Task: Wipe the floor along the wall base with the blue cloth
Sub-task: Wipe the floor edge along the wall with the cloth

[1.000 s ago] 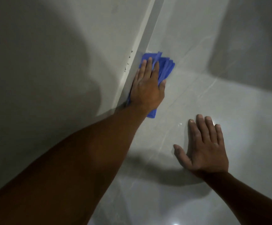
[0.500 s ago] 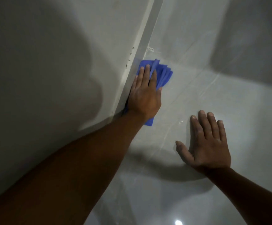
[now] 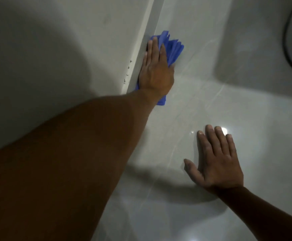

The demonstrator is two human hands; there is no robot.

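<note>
The blue cloth (image 3: 174,49) lies folded on the glossy pale floor tiles (image 3: 202,94), right against the wall base (image 3: 142,49). My left hand (image 3: 155,70) presses flat on top of it, fingers together and pointing away from me, its edge against the skirting. Cloth sticks out beyond the fingertips, to the right, and a corner shows below the wrist. My right hand (image 3: 215,159) rests flat on the floor nearer to me, fingers spread, holding nothing.
The grey wall (image 3: 63,49) fills the left side, with a few small dark marks (image 3: 127,73) near the skirting. A dark curved cable or rim (image 3: 288,49) runs along the top right. A bright light reflection (image 3: 224,130) sits by my right fingertips.
My left hand first slid the cloth back toward me, then pushed it forward along the wall base, farther than before. My right hand has stayed planted on the floor.
</note>
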